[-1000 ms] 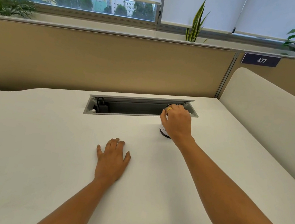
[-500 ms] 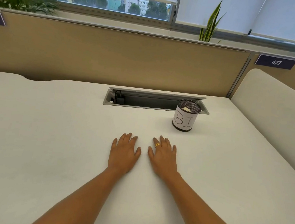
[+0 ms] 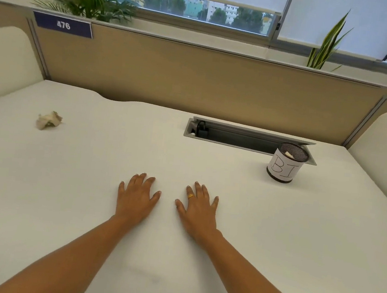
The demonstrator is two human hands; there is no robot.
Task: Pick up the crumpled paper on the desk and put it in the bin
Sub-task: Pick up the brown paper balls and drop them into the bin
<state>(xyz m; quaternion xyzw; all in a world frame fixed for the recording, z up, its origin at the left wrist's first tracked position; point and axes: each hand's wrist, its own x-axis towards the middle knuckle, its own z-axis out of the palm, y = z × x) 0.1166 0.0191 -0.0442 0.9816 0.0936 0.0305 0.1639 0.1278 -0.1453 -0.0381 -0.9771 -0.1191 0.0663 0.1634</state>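
Pale, tightly crumpled paper (image 3: 49, 120)

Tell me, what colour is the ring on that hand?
Gold. The ring sits on the right hand, seen in the head view.

The white counter (image 3: 79, 205) has a long grey cable slot (image 3: 236, 140) sunk into it along the far edge, right of the middle. A crumpled paper (image 3: 49, 120) lies near the far left corner, well apart from everything else. A small black mesh bin (image 3: 286, 162), wrapped in a white label lettered "BI", stands upright toward the far right corner, at the right end of the slot; whether it touches the slot's rim cannot be told. A pale scrap (image 3: 289, 154) shows inside it. Midway between the left and right edges, the left hand (image 3: 136, 200) and right hand (image 3: 198, 210) rest flat, palms down, fingers spread, side by side without touching; the right one wears a gold ring (image 3: 190, 196)
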